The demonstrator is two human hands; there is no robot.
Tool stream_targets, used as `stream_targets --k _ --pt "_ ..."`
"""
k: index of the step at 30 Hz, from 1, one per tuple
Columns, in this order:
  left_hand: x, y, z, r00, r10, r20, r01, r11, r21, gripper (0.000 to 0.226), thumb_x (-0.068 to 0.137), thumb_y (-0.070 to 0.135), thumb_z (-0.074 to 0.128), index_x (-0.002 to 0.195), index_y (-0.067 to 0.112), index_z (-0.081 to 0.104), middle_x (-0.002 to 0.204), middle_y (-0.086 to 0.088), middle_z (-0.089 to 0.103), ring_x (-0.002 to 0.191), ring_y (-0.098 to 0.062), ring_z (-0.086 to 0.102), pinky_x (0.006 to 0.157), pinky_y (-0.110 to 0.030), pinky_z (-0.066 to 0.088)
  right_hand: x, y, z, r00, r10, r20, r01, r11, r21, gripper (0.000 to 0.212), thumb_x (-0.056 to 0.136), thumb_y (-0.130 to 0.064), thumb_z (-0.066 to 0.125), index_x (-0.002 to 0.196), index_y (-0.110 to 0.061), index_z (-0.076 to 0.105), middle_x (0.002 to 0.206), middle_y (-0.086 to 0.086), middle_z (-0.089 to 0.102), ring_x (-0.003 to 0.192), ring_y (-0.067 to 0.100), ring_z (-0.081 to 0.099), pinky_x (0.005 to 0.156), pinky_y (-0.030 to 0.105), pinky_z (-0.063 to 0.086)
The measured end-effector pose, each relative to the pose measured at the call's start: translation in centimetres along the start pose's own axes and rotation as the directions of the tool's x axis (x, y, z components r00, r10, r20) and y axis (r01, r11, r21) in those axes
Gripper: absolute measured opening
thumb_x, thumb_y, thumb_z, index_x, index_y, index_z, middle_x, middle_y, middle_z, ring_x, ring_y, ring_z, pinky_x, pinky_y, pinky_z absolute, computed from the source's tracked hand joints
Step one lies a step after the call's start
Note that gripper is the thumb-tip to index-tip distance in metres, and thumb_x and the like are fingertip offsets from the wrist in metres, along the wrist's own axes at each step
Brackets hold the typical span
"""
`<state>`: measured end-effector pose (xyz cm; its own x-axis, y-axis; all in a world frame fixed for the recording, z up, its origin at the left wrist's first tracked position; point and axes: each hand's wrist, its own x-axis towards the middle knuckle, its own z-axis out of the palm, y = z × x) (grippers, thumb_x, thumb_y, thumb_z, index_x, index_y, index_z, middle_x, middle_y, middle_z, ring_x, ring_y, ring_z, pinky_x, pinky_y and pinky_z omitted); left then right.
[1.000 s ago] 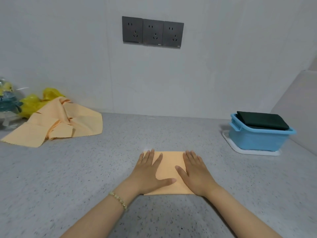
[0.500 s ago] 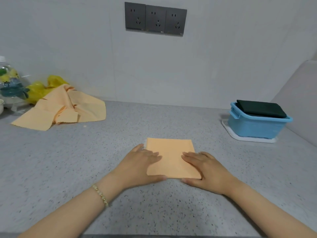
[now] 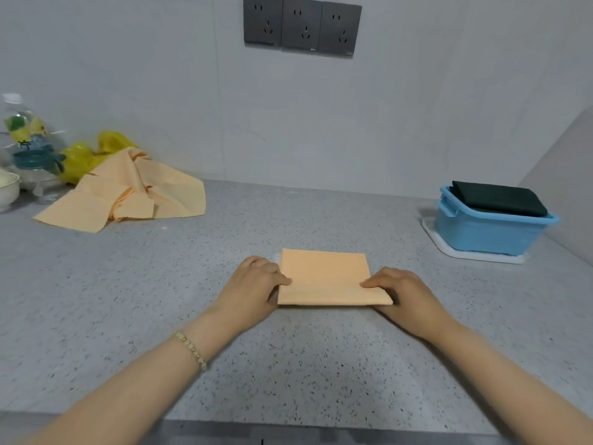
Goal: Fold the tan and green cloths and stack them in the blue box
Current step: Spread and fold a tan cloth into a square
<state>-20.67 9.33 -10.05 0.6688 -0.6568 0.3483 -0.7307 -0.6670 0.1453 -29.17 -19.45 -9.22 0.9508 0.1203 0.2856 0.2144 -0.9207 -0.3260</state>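
Observation:
A folded tan cloth point(image 3: 327, 277) lies flat in the middle of the grey speckled counter. My left hand point(image 3: 256, 284) pinches its near left edge, thumb on top. My right hand point(image 3: 401, 293) grips its near right corner the same way. At the far right stands the blue box point(image 3: 481, 234) with a folded dark green cloth point(image 3: 500, 199) on top of its contents. A heap of unfolded tan cloths point(image 3: 128, 194) lies at the far left of the counter.
A white tray point(image 3: 475, 255) sits under the blue box. At the far left are a yellow plastic bag point(image 3: 86, 155), a clear bottle point(image 3: 22, 130) and a white bowl point(image 3: 6, 187). Dark wall sockets point(image 3: 301, 25) hang above. The counter's front edge point(image 3: 288, 428) runs below my arms.
My hands have slid off the top of the folded tan cloth to its near left and right edges and closed on them. The view has tilted slightly.

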Motion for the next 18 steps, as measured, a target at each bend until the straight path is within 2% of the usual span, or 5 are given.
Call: stream_targets --k 2,6,9,14,18 --pt "0.3 -0.2 0.1 0.992 -0.088 -0.093 0.077 0.99 -0.118 0.019 0.088 0.034 0.064 0.105 0.028 0.072 0.093 0.007 0.066 0.092 -0.012 0.053 0.091 -0.024 0.035 0.5 -0.3 0.3 0.988 0.124 -0.088 -0.11 0.983 0.149 0.005 0.081 -0.029 0.073 0.083 -0.024 0.072 0.083 -0.004 0.063 0.078 0.015 0.059 0.072 0.032 0.046" --pt "1.1 -0.3 0.5 0.901 -0.426 -0.074 0.34 0.804 -0.487 0.026 0.078 0.049 0.071 0.065 0.026 0.07 0.064 0.013 0.06 0.063 -0.002 0.05 0.057 -0.019 0.034 1.5 -0.2 1.5 0.911 0.386 -0.143 -0.318 0.881 0.351 0.028 0.079 -0.042 0.071 0.062 -0.021 0.064 0.073 0.0 0.058 0.07 0.015 0.051 0.065 0.025 0.038" --pt "1.9 -0.3 0.9 0.838 -0.546 -0.016 0.439 0.691 -0.573 0.027 0.076 0.05 0.072 0.063 0.027 0.072 0.057 0.015 0.06 0.055 0.0 0.05 0.057 -0.018 0.035 2.4 -0.2 2.2 0.862 0.488 -0.136 -0.403 0.824 0.399 0.03 0.079 -0.044 0.071 0.065 -0.018 0.068 0.078 0.004 0.064 0.072 0.015 0.053 0.075 0.029 0.041" --pt "3.4 -0.5 1.1 0.798 -0.599 0.07 0.549 0.673 -0.496 0.039 0.081 0.05 0.068 0.053 0.023 0.065 0.051 0.015 0.058 0.055 -0.004 0.053 0.086 -0.035 0.044 3.4 -0.2 2.9 0.804 0.563 -0.193 -0.484 0.807 0.337 0.038 0.083 -0.047 0.066 0.064 -0.014 0.068 0.075 0.002 0.068 0.068 0.003 0.051 0.095 0.037 0.035" --pt "4.1 -0.8 0.8 0.786 -0.592 0.179 0.602 0.667 -0.439 0.037 0.082 0.048 0.068 0.065 0.014 0.069 0.064 0.005 0.061 0.071 -0.019 0.062 0.077 -0.029 0.041 3.8 -0.8 3.0 0.788 0.574 -0.221 -0.513 0.812 0.279 0.03 0.082 -0.043 0.067 0.072 -0.016 0.06 0.08 -0.002 0.062 0.079 0.014 0.055 0.092 0.035 0.032"
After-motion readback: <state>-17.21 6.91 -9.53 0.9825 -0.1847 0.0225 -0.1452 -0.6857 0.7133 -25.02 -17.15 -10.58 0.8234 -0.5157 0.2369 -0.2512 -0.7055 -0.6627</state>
